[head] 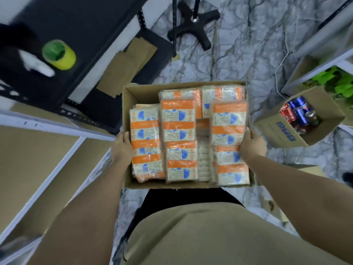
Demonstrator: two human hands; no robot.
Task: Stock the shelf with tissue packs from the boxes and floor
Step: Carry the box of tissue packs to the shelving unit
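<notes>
An open cardboard box point(133, 92) hangs in front of my body, above the marbled floor. It is packed with several orange-and-white tissue packs point(179, 131) wrapped in clear plastic. My left hand point(122, 148) grips the box's left wall, thumb over the rim. On the opposite wall, my right hand point(252, 146) holds the rim the same way, fingers hidden outside the cardboard. A shelf point(38, 150) with brown boards and white rails lies to my left.
A black shelf unit point(76, 44) at the upper left carries a green-yellow tape roll point(59, 54) and a white object. A black stand base point(193, 25) sits on the floor ahead. At the right stands a box of cans point(299, 117) beside another shelf with green items point(336, 83).
</notes>
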